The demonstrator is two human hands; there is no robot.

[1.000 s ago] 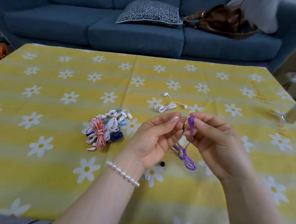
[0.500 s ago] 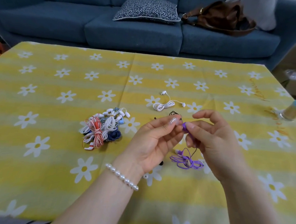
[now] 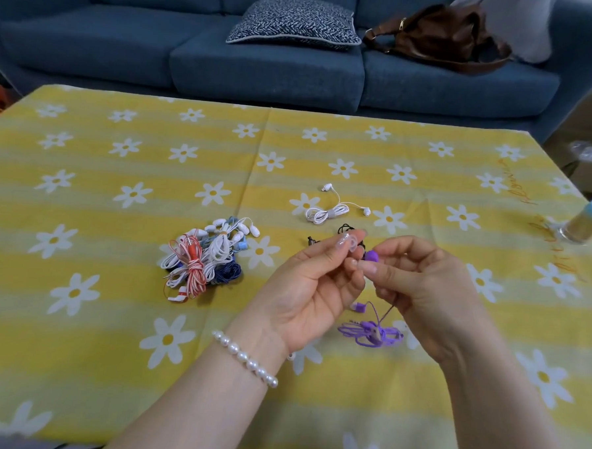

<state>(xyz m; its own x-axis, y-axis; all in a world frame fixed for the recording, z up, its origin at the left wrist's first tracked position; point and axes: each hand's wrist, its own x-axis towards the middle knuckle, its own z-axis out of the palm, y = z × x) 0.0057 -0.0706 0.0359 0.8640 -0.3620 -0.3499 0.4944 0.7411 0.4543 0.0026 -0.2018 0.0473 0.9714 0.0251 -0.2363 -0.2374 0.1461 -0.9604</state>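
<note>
The left hand point(image 3: 304, 293) pinches a soft, slippery clear silicone ear tip point(image 3: 350, 242), and the right hand point(image 3: 421, 292) pinches the light purple plastic earbud point(image 3: 372, 255). The bud is probably best gripped by its hard shell, not by the thin purple cord point(image 3: 371, 333).

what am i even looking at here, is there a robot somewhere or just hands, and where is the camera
There is no robot here, only a person's two bare hands. The one picture comes from a camera worn on the person's head, looking forward and down, so the arms enter from the bottom edge.

The surface is a table under a yellow daisy tablecloth. On it lie a pile of bundled earphones, a white earphone set, a black set partly hidden behind the hands, and a jar at the right edge. A blue sofa stands behind.

The right hand pinches a purple earbud in its fingers; its coiled purple cable dangles below. The left hand pinches a small clear piece, perhaps an ear tip.
</note>
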